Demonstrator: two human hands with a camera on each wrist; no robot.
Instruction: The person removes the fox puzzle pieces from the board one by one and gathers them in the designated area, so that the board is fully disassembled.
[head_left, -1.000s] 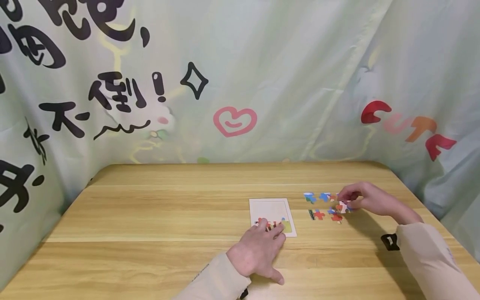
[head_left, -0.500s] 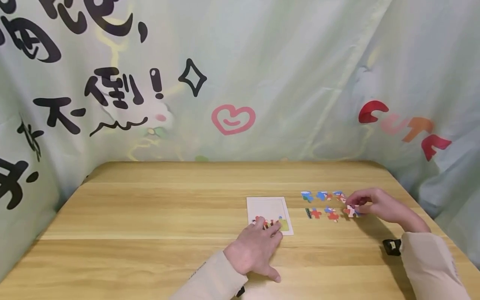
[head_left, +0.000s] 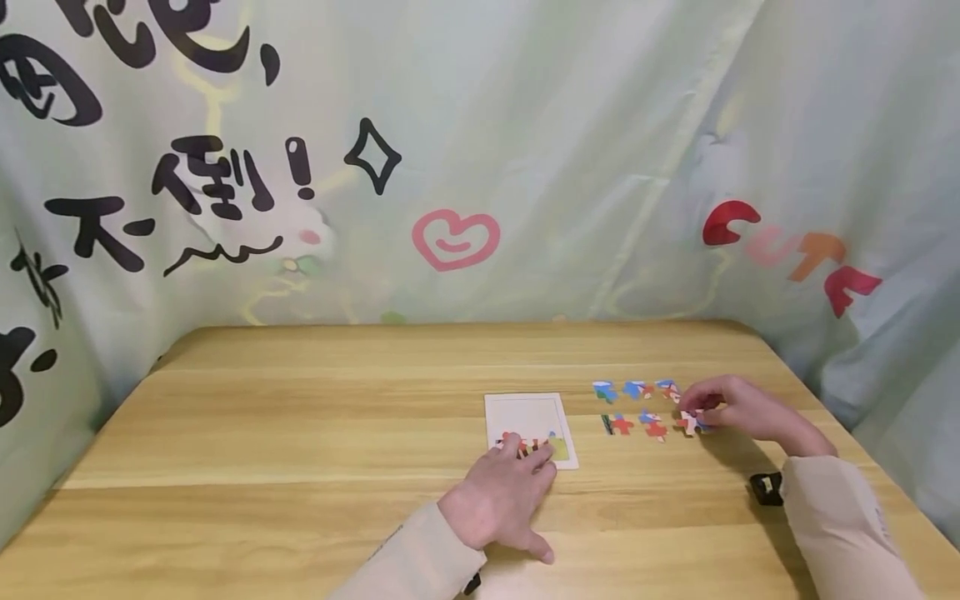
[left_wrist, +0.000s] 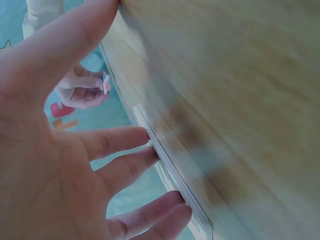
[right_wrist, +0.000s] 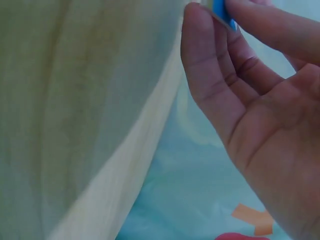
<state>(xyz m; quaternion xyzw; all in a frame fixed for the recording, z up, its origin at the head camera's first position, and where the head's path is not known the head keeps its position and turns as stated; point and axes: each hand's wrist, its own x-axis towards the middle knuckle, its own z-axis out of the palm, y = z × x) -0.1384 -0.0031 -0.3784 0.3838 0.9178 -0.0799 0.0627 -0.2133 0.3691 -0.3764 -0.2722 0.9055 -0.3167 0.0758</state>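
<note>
My right hand (head_left: 750, 408) pinches a white, red and blue jigsaw puzzle piece (head_left: 688, 424) between thumb and fingertips, just above the table. In the right wrist view, only a blue edge of the piece (right_wrist: 220, 10) shows between the fingers. My left hand (head_left: 501, 498) lies with spread, fairly straight fingers on the lower part of a white puzzle board (head_left: 525, 408). Colourful fitted pieces (head_left: 559, 450) fill a strip along the board's bottom, partly hidden by those fingers. The left wrist view shows the fingertips (left_wrist: 142, 135) against the board's edge.
Loose puzzle pieces lie in two rows right of the board, among them a blue and green piece (head_left: 604, 391) and a red one (head_left: 652, 427). The wooden table (head_left: 300, 425) ends at a printed curtain (head_left: 570, 167) behind.
The right hand has shifted right with its piece, away from the loose pieces, then slightly back left. My left hand stays on the board. The head view has turned slightly.
</note>
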